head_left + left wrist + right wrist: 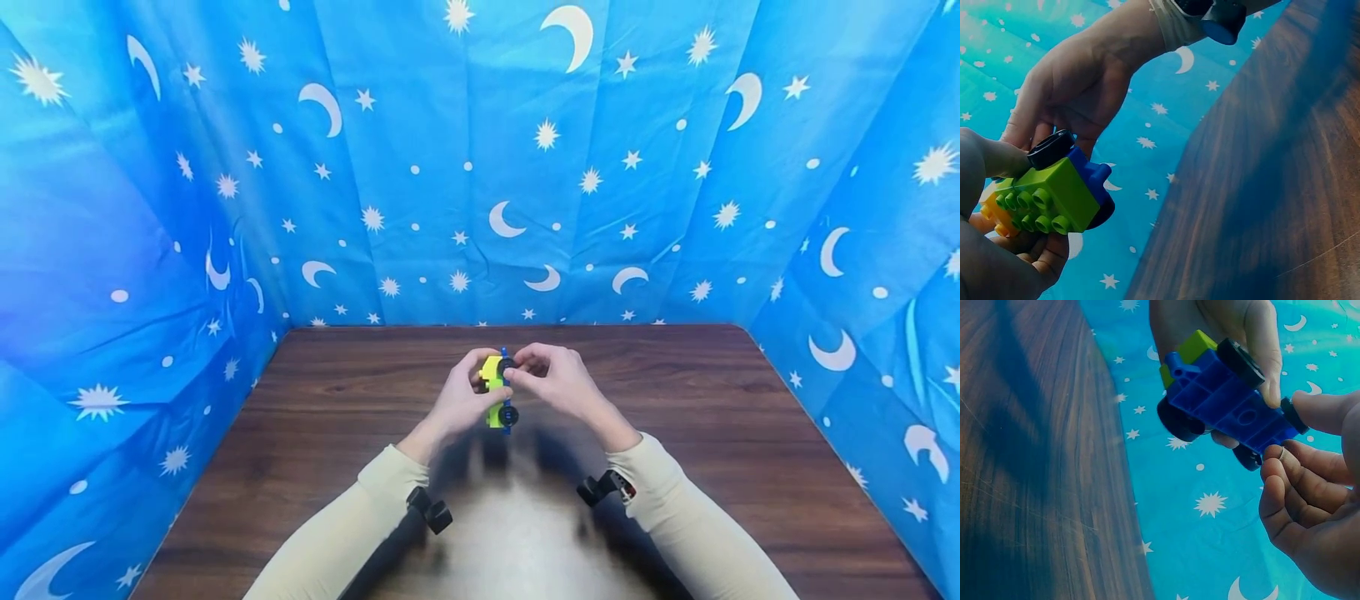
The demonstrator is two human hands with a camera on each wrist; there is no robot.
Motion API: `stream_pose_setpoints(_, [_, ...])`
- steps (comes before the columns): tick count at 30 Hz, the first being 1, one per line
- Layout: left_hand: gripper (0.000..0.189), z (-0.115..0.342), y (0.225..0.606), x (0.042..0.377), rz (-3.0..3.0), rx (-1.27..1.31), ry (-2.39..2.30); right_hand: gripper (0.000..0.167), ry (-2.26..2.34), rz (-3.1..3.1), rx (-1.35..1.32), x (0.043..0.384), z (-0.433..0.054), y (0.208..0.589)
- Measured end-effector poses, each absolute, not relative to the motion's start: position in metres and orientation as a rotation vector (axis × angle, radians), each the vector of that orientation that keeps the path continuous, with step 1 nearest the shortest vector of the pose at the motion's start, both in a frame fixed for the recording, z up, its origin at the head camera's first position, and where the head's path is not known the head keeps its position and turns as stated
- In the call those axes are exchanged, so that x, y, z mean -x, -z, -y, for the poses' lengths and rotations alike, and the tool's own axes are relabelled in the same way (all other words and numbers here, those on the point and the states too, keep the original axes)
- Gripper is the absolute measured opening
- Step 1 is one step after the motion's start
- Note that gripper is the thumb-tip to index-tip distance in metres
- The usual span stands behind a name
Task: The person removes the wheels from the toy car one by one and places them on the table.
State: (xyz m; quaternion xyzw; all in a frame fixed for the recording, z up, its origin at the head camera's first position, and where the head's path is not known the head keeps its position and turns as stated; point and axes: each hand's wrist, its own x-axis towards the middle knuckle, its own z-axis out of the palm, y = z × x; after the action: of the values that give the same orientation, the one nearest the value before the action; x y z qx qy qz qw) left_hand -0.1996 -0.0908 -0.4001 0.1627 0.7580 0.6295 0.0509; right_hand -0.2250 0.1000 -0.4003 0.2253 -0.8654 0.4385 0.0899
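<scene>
Left hand [461, 402] grips the toy car [495, 414] by its bricks [1074, 192]; right hand [564, 382] pinches its blue base [1219, 400] at a wheel [1293, 417]. Car held up over the table [337, 375]: uneven pull could part bricks from base, a slack grip drop it

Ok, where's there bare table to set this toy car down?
Bare tabletop lies left of the left sleeve, right of the right sleeve, and between them. It's crowded around the toy car, with left hand and right hand on it.
</scene>
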Motion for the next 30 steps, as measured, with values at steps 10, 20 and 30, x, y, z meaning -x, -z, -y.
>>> stream_pose_setpoints(10, [0.054,0.097,0.4,0.197,-2.34,-0.49,-1.896,0.024,-1.264,2.581,-0.723,0.229,-0.096,0.399])
stream_pose_setpoints(20, [0.058,0.095,0.431,0.216,-2.35,-0.478,-1.921,0.019,-1.24,2.617,-0.783,0.232,-0.098,0.396])
stream_pose_setpoints(30, [0.053,0.092,0.433,0.218,-2.367,-0.557,-1.903,0.019,-1.249,2.679,-0.809,0.233,-0.101,0.399])
